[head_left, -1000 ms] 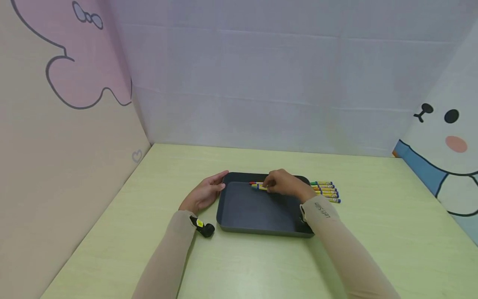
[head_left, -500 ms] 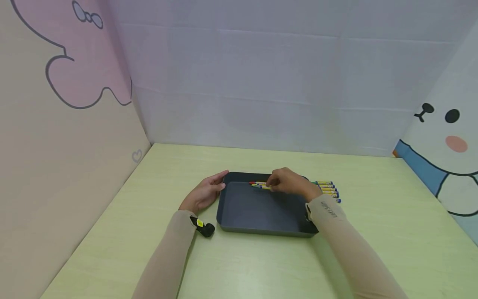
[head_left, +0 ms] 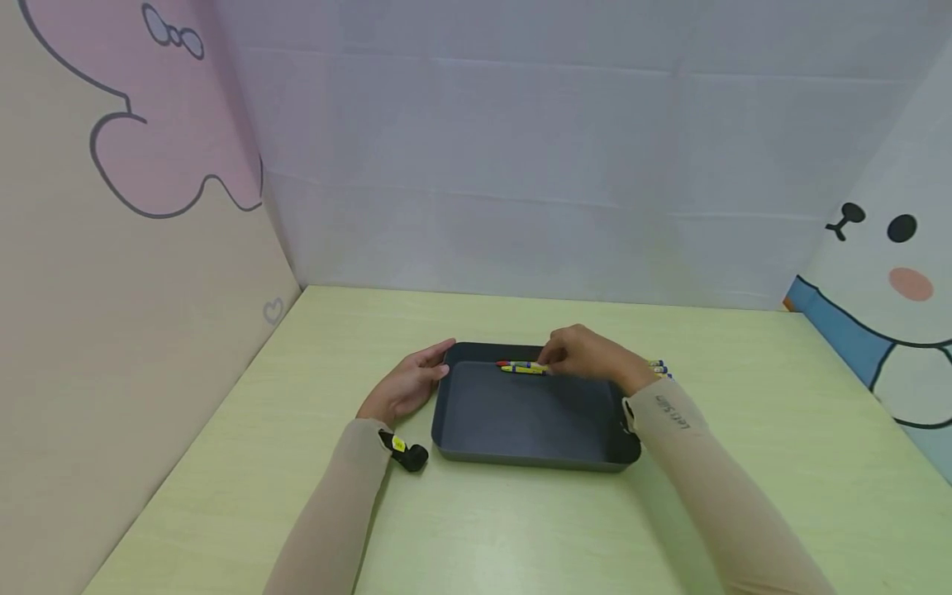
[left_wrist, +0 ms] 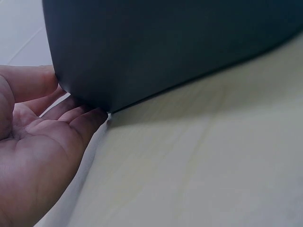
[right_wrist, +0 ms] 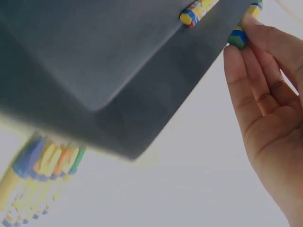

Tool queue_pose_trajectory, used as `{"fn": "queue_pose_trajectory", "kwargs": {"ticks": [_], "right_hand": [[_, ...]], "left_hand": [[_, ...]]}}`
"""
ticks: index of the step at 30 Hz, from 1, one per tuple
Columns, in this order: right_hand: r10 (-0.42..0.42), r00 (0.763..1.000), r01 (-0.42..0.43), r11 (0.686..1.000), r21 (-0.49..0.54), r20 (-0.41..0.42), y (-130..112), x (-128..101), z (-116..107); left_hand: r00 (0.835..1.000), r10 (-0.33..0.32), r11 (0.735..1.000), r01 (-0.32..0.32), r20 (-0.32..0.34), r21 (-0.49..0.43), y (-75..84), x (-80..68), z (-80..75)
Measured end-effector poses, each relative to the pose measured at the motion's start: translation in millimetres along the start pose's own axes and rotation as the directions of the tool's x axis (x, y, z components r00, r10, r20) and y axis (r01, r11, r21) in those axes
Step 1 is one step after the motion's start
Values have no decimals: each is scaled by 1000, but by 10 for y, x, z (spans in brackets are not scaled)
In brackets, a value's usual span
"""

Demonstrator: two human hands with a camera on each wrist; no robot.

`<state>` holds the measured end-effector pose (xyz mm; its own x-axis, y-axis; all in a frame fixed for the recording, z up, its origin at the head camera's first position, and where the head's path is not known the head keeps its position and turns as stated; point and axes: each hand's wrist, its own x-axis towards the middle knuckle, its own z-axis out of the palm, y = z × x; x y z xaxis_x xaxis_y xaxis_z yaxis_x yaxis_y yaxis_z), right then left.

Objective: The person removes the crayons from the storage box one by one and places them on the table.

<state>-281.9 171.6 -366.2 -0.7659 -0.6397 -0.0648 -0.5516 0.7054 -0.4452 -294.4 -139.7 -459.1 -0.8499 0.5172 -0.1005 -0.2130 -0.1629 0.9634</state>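
Note:
My left hand (head_left: 405, 384) holds the left edge of a dark grey tray (head_left: 483, 457), its thumb at the rim. In the left wrist view, the fingers (left_wrist: 87, 120) curl at the tray's underside corner. My right hand (head_left: 583, 355) is over the tray's far right part. In the right wrist view, it pinches a yellow-wrapped crayon (right_wrist: 238, 38) with a green end and blue band between thumb and fingers. In the tray near its far side lie a red crayon (head_left: 502, 364) and a yellow crayon (head_left: 521, 370), their right ends behind the right hand.
Several crayons (right_wrist: 45, 165) lie side by side on the table right of the tray, mostly behind the right forearm in the head view. The pale table (head_left: 372, 322) meets a white back wall. Printed walls flank it. A black wrist camera (head_left: 409, 456) sits on the left wrist.
My right hand has shifted right and slightly farther away with the green-ended crayon, baring more of the yellow crayon. The forearm now covers more of the table crayons. The left hand has stayed put.

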Motion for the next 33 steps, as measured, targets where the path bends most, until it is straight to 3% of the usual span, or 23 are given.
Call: {"fn": "queue_pose_trajectory", "kwargs": {"ticks": [17, 33], "right_hand": [[38, 999, -38, 999, 8, -22, 170, -236, -129], [-1, 997, -1, 1000, -24, -72, 344, -488, -222]], "left_hand": [[1000, 0, 1000, 0, -11, 5, 10, -8, 15], [1000, -1, 1000, 2, -16, 6, 21, -15, 38]]}}
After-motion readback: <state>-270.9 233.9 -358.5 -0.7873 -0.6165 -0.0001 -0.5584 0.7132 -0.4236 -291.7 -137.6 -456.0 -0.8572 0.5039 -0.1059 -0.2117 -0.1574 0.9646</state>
